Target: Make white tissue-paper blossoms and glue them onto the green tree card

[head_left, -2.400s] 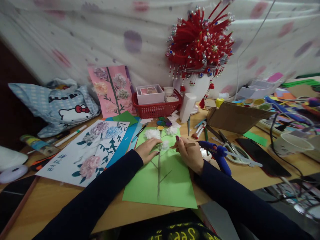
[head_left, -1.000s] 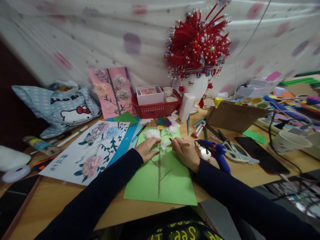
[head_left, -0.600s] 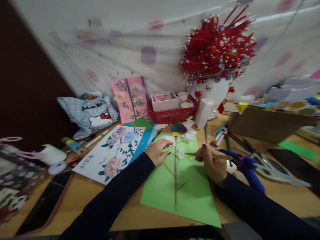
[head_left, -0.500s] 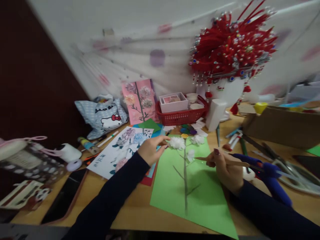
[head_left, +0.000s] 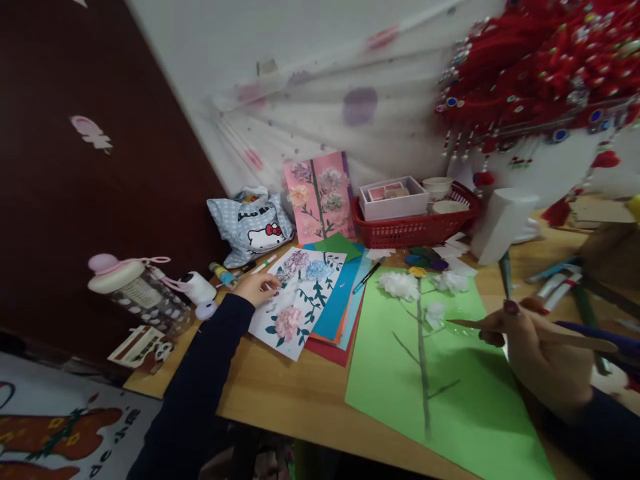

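My left hand (head_left: pixel 257 288) reaches far left and rests on the edge of a white sheet painted with flowers (head_left: pixel 299 297), near a white marker (head_left: pixel 262 265). Its fingers are curled, and whether they pinch anything is unclear. My right hand (head_left: pixel 537 350) grips a thin wooden stick (head_left: pixel 530 328) whose tip points at the green paper (head_left: pixel 445 373). On that paper a painted stem (head_left: pixel 423 360) carries white tissue flowers (head_left: pixel 399 285) near its top.
A red basket (head_left: pixel 415 227) holding a white box stands at the back, beside a pink flower card (head_left: pixel 319 193). A red beaded headdress (head_left: pixel 540 73) fills the upper right. A cartoon-cat bag (head_left: pixel 250 223), a bottle (head_left: pixel 137 293) and tape sit at the left table edge.
The view has swung left. My left hand left the green paper and moved left onto the white flower sheet. My right hand still holds the stick over the green paper.
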`<state>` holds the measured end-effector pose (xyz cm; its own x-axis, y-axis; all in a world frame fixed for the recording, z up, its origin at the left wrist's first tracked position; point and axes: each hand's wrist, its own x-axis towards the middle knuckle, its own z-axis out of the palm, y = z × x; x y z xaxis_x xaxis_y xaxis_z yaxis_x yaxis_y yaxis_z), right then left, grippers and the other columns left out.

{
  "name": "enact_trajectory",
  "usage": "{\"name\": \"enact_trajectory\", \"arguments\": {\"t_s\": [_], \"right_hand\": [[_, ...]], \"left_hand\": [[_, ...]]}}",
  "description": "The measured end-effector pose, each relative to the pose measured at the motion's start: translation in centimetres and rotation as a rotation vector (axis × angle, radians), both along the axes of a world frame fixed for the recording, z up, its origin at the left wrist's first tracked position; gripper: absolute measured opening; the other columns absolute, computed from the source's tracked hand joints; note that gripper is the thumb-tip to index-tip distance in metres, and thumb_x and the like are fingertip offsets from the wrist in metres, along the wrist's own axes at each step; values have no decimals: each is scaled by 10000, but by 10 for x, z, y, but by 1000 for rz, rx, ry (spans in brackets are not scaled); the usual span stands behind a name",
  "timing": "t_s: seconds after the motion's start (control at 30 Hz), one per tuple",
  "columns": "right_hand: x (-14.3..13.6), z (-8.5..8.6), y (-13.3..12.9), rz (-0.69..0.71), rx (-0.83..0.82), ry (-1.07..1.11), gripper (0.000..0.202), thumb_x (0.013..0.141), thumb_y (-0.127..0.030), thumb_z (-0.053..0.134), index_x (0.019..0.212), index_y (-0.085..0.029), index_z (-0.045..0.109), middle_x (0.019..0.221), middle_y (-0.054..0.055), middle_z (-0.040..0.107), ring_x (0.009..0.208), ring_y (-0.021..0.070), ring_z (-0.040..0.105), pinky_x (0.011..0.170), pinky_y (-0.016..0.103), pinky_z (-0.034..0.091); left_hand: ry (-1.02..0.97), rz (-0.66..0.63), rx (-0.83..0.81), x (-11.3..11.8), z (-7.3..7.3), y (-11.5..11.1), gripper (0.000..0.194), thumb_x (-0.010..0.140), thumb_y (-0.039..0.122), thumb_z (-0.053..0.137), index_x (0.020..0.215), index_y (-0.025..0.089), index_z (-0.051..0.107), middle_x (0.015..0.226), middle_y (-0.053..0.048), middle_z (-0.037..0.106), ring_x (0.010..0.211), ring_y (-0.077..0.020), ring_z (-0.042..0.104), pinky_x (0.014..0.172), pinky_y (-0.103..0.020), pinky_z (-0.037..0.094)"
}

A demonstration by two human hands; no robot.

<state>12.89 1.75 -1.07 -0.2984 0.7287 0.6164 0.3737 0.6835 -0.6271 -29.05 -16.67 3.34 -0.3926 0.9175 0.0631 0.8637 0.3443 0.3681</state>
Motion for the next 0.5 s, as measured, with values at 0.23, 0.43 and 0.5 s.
{"name": "enact_trajectory", "arguments": {"t_s": [0.23, 0.43, 0.5], "right_hand": [[-6, 1, 2, -91, -8, 11, 691, 839, -712, 274, 478, -212, 586, 401, 49, 565, 374, 141, 549, 424, 284, 430], [-3, -5, 3, -95, -2, -39, 660, 883, -636, 291, 510, -195, 609, 433, 27, 588, 395, 137, 564, 431, 250, 440], [-1, -6, 3, -76, 20, -53, 643, 897, -606, 300, 523, -192, 620, 436, 21, 586, 392, 126, 558, 433, 237, 435]], "left_hand": [[147, 24, 9, -1, -15, 16, 194, 726, 239, 598, 874, 167, 702, 837, -48, 661, 700, -153, 580, 678, -254, 467], [139, -112, 16, 10, -18, 33, 184, 706, 257, 628, 818, 146, 721, 846, -74, 660, 751, -176, 592, 742, -283, 467], [126, -110, 21, 9, -17, 34, 173, 741, 208, 556, 778, 146, 713, 842, -78, 682, 797, -189, 613, 782, -291, 461]]}}
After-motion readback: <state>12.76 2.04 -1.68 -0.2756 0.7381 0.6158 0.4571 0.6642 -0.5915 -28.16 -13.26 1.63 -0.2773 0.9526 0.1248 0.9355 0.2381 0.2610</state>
